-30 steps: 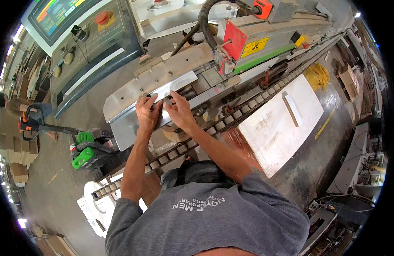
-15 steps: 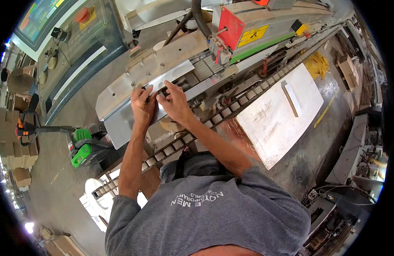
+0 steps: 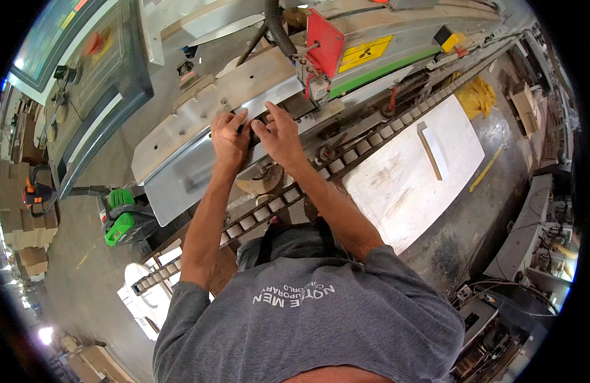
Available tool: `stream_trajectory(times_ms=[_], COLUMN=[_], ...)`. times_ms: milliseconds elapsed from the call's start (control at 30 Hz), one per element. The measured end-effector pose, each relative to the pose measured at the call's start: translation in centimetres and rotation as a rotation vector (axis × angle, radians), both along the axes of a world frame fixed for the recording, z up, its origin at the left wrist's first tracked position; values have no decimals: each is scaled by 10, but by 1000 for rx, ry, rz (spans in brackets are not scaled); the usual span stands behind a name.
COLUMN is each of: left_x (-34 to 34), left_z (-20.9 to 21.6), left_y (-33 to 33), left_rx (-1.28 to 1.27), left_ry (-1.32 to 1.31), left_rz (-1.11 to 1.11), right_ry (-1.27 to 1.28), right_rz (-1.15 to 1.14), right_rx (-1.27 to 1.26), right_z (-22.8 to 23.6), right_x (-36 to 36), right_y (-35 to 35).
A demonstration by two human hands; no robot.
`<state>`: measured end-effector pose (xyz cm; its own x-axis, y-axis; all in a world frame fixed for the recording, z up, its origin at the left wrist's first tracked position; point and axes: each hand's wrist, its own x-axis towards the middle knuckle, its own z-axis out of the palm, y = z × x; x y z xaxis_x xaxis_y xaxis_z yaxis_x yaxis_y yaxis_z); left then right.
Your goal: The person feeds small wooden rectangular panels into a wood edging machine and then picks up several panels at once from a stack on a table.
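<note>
My left hand (image 3: 231, 142) is bent over the slot of a machine, at the edge of a shiny bent metal guide plate (image 3: 180, 185). Its fingers are curled and pressed together, and a dark gap beside the thumb hides what they grip. Close on its right, my right hand (image 3: 281, 137) has the index finger stretched toward the slot and the thumb apart from it; its other fingers are curled. Nothing plainly shows between that thumb and finger. Behind both hands runs a dull metal bar (image 3: 199, 108) with several bolts.
A red plate (image 3: 324, 41) and a ribbed hose (image 3: 279, 29) rise beyond my right hand. Nearer me runs a padded chain conveyor (image 3: 263, 212). A white board (image 3: 413, 182) carries a narrow strip (image 3: 433, 152). To the left are a control panel (image 3: 97, 83) and green equipment (image 3: 121, 220).
Both hands have shifted right along the machine slot, keeping nearly the same finger pose. The view has moved a little, so the guide plate, red plate and control panel appear further left.
</note>
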<state>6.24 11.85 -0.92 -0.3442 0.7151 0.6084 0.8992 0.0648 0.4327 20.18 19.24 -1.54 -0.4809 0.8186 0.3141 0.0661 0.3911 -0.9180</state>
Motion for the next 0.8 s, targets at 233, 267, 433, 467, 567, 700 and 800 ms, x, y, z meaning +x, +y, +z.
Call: stream_trajectory(times_ms=[233, 267, 433, 467, 567, 700, 800], left_x=[37, 38, 43, 41, 63, 74, 78], left_z=[-8, -14, -1, 2, 23, 25, 25], left_y=[64, 71, 97, 93, 64, 24, 0], left_rx=[-126, -102, -94, -101, 0, -67, -94], left_ry=[85, 159, 112, 95, 59, 27, -27], left_rz=[19, 54, 23, 31, -36, -11, 5], right_ry=[-79, -60, -62, -167, -665, -1136, -1310], right_rz=[137, 197, -166, -344, -622, -707, -650], right_rx=[-58, -63, -63, 39, 382, 190, -15], right_z=[27, 32, 12, 0, -26, -78, -99], right_x=[86, 106, 247, 277, 380, 444, 467], right_y=[22, 17, 53, 75, 136, 175, 192])
